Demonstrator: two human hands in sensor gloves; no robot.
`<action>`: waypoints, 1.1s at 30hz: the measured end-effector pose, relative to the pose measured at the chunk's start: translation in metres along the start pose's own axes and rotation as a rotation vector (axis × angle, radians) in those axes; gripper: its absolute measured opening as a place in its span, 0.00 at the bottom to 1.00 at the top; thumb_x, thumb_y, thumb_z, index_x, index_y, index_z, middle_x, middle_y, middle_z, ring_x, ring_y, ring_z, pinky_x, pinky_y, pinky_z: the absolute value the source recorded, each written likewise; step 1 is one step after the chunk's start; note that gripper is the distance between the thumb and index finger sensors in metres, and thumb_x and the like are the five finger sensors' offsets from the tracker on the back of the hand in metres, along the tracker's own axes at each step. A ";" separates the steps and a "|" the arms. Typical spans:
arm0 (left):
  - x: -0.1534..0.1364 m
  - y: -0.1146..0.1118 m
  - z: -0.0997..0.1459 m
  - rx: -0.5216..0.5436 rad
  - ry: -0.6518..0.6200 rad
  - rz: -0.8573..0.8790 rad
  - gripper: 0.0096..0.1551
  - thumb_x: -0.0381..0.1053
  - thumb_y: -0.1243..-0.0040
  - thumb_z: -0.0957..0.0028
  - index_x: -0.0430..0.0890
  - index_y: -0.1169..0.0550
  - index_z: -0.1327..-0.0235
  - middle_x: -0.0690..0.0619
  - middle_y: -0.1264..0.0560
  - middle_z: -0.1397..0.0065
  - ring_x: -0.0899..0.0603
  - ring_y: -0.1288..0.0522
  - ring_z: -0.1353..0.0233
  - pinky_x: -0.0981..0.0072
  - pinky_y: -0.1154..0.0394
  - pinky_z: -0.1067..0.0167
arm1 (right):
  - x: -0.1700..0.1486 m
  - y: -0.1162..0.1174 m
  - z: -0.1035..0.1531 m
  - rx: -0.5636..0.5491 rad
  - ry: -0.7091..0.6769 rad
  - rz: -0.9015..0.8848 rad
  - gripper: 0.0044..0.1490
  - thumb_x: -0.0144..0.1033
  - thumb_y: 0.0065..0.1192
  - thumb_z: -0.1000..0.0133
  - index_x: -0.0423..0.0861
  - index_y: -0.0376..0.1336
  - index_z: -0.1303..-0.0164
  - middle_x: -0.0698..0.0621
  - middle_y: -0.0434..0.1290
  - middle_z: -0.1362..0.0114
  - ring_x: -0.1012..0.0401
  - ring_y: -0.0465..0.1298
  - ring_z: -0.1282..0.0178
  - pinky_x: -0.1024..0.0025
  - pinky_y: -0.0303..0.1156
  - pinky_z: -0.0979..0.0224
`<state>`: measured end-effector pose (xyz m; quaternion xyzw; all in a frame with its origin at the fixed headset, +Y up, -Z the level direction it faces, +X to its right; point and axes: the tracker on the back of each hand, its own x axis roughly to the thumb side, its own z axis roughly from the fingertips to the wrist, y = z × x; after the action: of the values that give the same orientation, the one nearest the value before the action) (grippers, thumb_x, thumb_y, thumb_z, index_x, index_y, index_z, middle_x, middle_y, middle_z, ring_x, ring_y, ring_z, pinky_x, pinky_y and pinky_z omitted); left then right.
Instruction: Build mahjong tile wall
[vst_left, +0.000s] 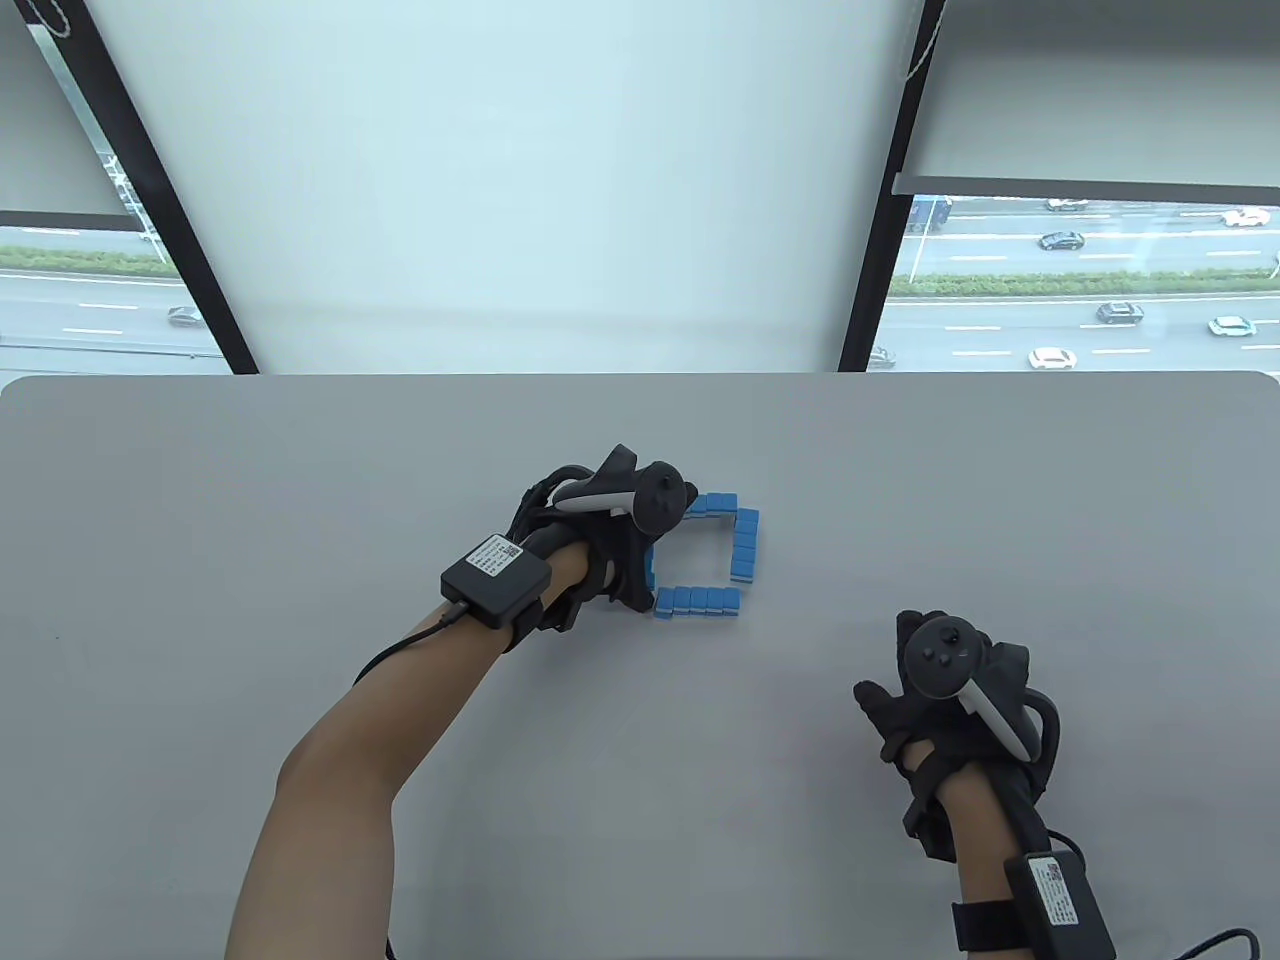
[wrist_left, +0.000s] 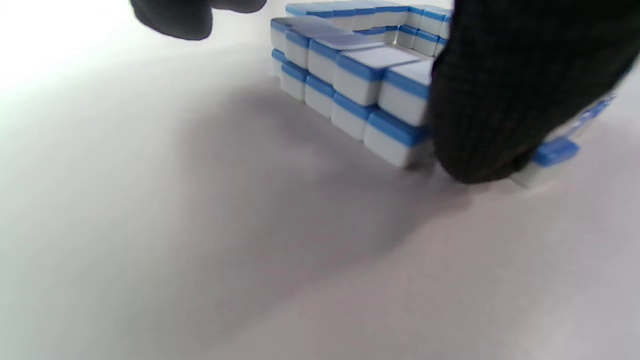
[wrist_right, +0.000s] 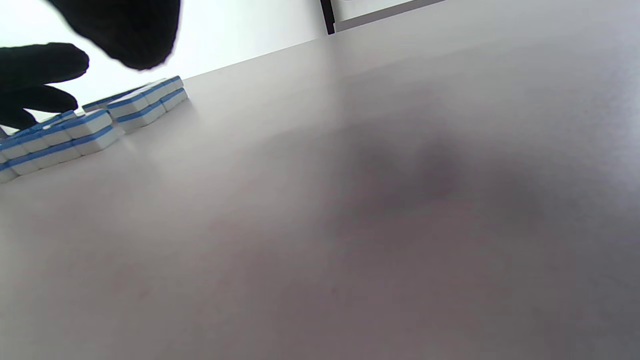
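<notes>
Blue-backed white mahjong tiles stand two high in a square of walls: the near wall (vst_left: 697, 600), the right wall (vst_left: 745, 545) and the far wall (vst_left: 715, 503). My left hand (vst_left: 630, 560) covers most of the left wall. In the left wrist view one gloved finger (wrist_left: 490, 100) touches the near end of that left wall (wrist_left: 350, 85), and another fingertip (wrist_left: 170, 20) hovers apart from it. My right hand (vst_left: 895, 675) rests on the table to the lower right of the square, fingers spread and holding nothing. The walls also show in the right wrist view (wrist_right: 90, 127).
The grey table (vst_left: 300, 480) carries only the tile square. Its far edge runs below a window with black frames (vst_left: 870, 260). Cables trail from both wrist boxes towards the near edge.
</notes>
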<state>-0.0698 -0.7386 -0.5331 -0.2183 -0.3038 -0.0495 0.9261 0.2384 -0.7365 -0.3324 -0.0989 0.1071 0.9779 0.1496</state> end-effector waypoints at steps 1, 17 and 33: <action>-0.002 0.001 0.004 0.000 0.006 0.004 0.78 0.66 0.21 0.65 0.56 0.67 0.29 0.45 0.71 0.20 0.33 0.53 0.16 0.37 0.39 0.25 | 0.000 0.000 0.000 0.000 -0.001 0.000 0.56 0.64 0.57 0.52 0.55 0.36 0.22 0.52 0.37 0.16 0.38 0.38 0.19 0.33 0.30 0.29; -0.030 0.015 0.189 0.096 0.248 0.020 0.46 0.76 0.44 0.60 0.57 0.29 0.28 0.54 0.27 0.22 0.37 0.27 0.24 0.35 0.32 0.30 | 0.019 0.001 0.004 0.000 -0.089 0.008 0.54 0.64 0.57 0.52 0.55 0.40 0.22 0.51 0.39 0.15 0.37 0.40 0.19 0.34 0.31 0.28; -0.005 -0.051 0.271 0.380 0.474 0.227 0.50 0.75 0.45 0.57 0.60 0.43 0.20 0.52 0.46 0.13 0.32 0.46 0.16 0.28 0.45 0.27 | 0.021 -0.003 0.007 -0.038 -0.114 0.001 0.51 0.64 0.56 0.52 0.58 0.42 0.22 0.53 0.41 0.15 0.39 0.39 0.19 0.34 0.30 0.28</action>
<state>-0.2318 -0.6671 -0.3216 -0.0566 -0.0572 0.0622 0.9948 0.2182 -0.7264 -0.3307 -0.0459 0.0800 0.9839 0.1532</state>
